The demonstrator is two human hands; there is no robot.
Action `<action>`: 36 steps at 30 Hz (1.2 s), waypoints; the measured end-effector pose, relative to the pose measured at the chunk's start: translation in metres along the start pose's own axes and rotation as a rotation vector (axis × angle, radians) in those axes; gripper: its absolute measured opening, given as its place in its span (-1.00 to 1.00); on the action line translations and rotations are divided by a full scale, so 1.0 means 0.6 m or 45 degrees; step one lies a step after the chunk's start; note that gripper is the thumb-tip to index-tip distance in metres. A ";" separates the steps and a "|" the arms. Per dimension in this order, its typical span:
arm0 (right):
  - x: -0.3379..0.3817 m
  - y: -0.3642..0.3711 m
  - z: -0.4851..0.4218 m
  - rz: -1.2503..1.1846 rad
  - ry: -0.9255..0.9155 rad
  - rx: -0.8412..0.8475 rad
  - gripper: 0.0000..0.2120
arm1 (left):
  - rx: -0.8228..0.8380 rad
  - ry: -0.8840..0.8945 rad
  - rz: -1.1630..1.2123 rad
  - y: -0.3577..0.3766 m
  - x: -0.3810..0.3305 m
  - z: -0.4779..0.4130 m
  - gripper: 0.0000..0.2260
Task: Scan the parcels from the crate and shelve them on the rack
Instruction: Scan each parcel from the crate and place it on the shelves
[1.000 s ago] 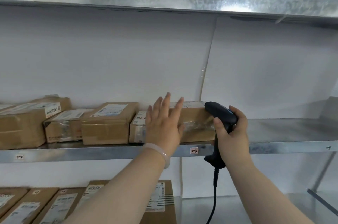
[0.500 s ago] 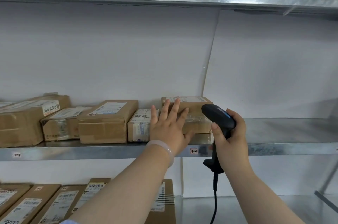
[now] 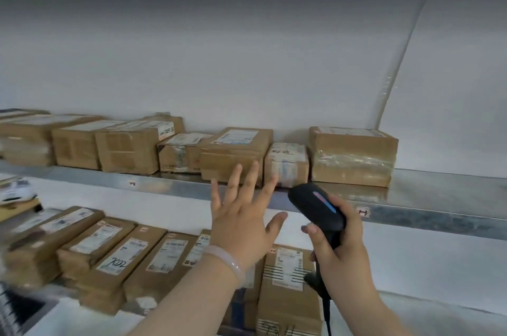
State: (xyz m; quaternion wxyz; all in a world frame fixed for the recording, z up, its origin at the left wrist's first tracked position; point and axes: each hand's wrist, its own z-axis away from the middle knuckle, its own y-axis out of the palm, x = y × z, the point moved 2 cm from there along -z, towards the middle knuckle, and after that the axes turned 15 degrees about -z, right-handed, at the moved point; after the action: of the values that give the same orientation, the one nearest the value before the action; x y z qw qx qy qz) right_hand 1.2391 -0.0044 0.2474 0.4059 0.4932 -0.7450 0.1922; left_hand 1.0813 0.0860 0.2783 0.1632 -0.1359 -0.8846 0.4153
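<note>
Before the rack, scanner points up-left.

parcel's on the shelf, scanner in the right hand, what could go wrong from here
1. The cable of the scanner hangs from the right hand across a lower-shelf parcel. It might snag there when the arm moves.
2. The left hand, open with fingers spread, is close in front of the small parcel, which sits toward the shelf edge. A careless sweep could nudge it askew.
</note>
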 end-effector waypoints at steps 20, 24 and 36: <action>-0.002 0.793 0.395 -0.325 0.376 0.926 -0.44 | 0.549 -0.823 -0.444 -0.044 0.743 0.586 -0.33; 0.011 0.905 0.469 -0.342 0.387 1.086 -0.41 | 0.562 -1.000 -0.456 -0.063 0.838 0.674 -0.34; -0.049 1.154 0.544 -0.317 0.470 1.286 -0.52 | 0.707 -1.256 -0.389 -0.004 1.025 0.783 -0.34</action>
State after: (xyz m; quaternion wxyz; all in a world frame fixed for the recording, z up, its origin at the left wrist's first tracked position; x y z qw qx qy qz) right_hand 0.4919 0.0930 0.1085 0.2622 0.6692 -0.4126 0.5596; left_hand 0.3331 -0.0087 0.1058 -0.1802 0.2504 -0.7237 0.6173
